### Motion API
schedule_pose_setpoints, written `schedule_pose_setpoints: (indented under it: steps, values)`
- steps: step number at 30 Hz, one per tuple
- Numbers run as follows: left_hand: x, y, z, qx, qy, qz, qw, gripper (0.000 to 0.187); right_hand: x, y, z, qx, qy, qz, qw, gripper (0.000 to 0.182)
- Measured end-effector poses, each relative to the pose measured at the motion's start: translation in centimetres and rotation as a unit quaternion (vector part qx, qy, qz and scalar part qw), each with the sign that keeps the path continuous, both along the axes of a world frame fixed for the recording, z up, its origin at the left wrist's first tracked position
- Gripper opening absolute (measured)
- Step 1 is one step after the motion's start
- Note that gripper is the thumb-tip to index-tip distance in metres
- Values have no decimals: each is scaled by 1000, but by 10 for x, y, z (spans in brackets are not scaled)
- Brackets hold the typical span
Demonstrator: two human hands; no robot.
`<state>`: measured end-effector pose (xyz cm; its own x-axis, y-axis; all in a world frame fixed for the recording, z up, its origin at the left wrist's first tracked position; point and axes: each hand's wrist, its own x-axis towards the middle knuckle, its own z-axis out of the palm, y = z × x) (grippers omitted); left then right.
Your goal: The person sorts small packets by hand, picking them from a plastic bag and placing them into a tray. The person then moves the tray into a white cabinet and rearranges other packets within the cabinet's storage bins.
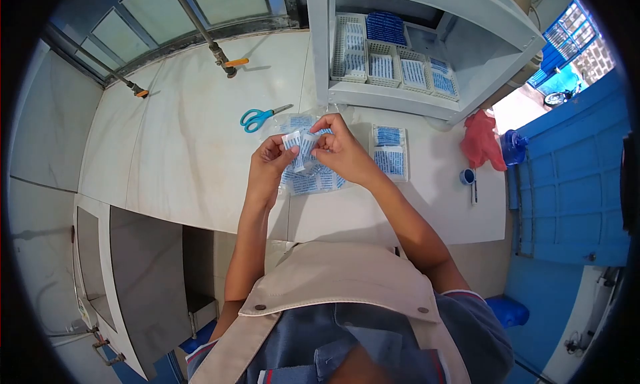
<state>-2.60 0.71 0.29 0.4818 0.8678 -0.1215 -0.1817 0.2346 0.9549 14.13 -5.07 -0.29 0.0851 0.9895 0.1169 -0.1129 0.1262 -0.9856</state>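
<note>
Preferably, the left hand (268,159), pinched around small rectangular white blue-printed sachets (306,148) above the clear plastic bag (310,184) of similar ones, should grip just their edges while the half-curled right hand (343,151), its hold unclear, works gently, away from the turquoise-handled metal scissors (268,115).

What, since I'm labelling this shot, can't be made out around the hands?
Head view: print on the held sachets: too small to read.
Head view: parts of the clear plastic bag: hidden by the left hand and right hand.
Head view: bottoms of the white baskets: hidden by their packets.
</note>
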Motion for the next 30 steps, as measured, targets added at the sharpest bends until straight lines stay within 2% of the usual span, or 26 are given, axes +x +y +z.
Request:
schedule_pose_setpoints:
  steps: [4, 8, 10, 12, 13, 15, 17, 19, 20, 21, 22, 23, 25, 27, 29, 30]
  values:
    - [-1, -3, 9, 18, -23, 30, 999, 15, 8, 5, 14, -39, 0, -43, 998, 34]
    - [-6, 6, 0, 38, 57, 36, 997, 18, 12, 10, 22, -40, -19, 2, 999, 28]
    - [3, 2, -4, 31, 47, 7, 998, 19, 0, 11, 19, -20, -197, -33, 980, 24]
    - [7, -4, -7, 10, 21, -10, 1000, 22, -17, 9, 17, -13, -231, -54, 971, 27]
    - [11, -7, -11, 3, 8, 30, 1000, 22, -23, 8, 16, -5, -263, -73, 962, 29]
    - [24, -24, 1, 12, 1, 93, 996, 22, -29, 7, 13, 2, -256, -82, 963, 31]
    - [14, -22, -10, 40, 45, 77, 995, 21, -30, 8, 9, 11, -247, -85, 965, 33]
    - [2, -16, -14, 68, 88, 64, 992, 21, -17, 15, 4, -55, -67, -39, 995, 29]
    - [-3, -11, -13, 59, 64, 78, 993, 20, -6, 21, -6, -56, -67, -36, 996, 29]
    - [-7, -9, -11, 50, 39, 93, 994, 20, 4, 27, -10, -31, -226, -30, 973, 24]
    - [-11, -8, -8, 50, 39, 95, 994, 20, 10, 30, -14, -4, -379, -26, 925, 21]
    - [-15, -7, -3, 13, 18, 106, 994, 20, 11, 28, -20, -47, -432, 18, 901, 16]
    - [-21, -2, -1, -38, 12, 100, 994, 24, 8, 31, -25, -46, -454, 48, 888, 16]
    - [-22, -2, -2, -23, 7, 86, 996, 28, 5, 36, -27, -45, -477, 76, 874, 18]
    - [-21, -5, 0, -11, 3, 73, 997, 35, 1, 37, -29, -50, -585, 69, 806, 20]
    - [-19, -8, 5, -13, 7, 62, 998, 39, -4, 37, -28, -51, -586, 68, 806, 20]
